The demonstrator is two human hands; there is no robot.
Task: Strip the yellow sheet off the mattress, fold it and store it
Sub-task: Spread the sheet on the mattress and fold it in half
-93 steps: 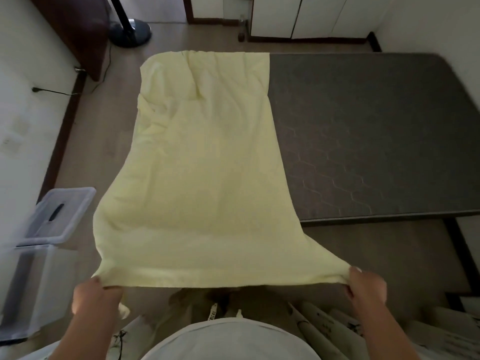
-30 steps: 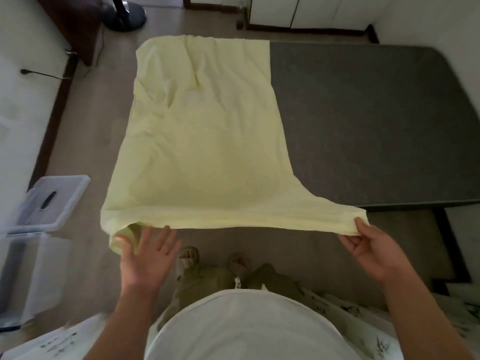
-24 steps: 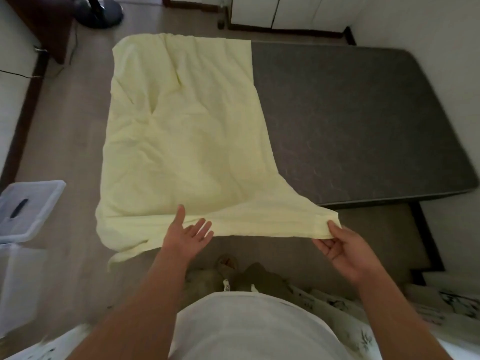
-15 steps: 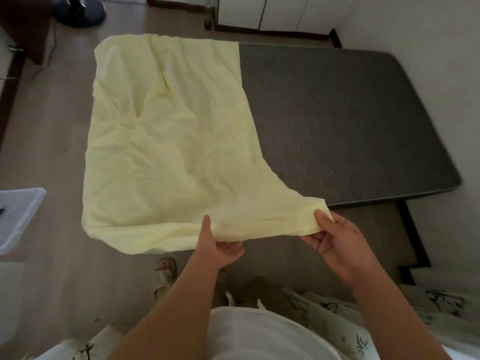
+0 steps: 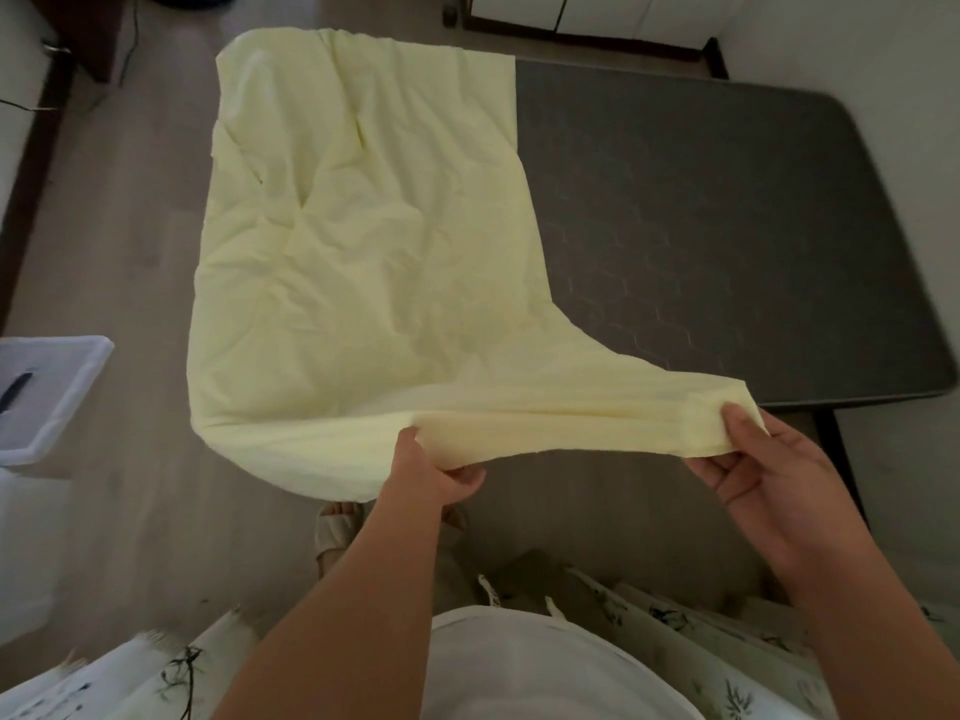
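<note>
The yellow sheet point(image 5: 374, 241) lies folded lengthwise over the left half of the dark grey mattress point(image 5: 727, 241), its near end lifted off toward me. My right hand point(image 5: 753, 459) pinches the near right corner, thumb on top. My left hand point(image 5: 431, 465) grips the near edge about midway along, fingers curled under the cloth. The stretch between my hands is pulled taut. The near left corner hangs slack past the mattress, over the floor.
A clear plastic storage bin with a white lid point(image 5: 47, 387) stands on the wooden floor at the left. White cabinets point(image 5: 597, 13) line the far wall. A wall runs along the mattress's right side. Patterned white fabric point(image 5: 701, 657) lies at my feet.
My left hand let go of the near left corner, slid right along the edge and took hold at its middle. The left corner dropped slack. My right hand kept its corner.
</note>
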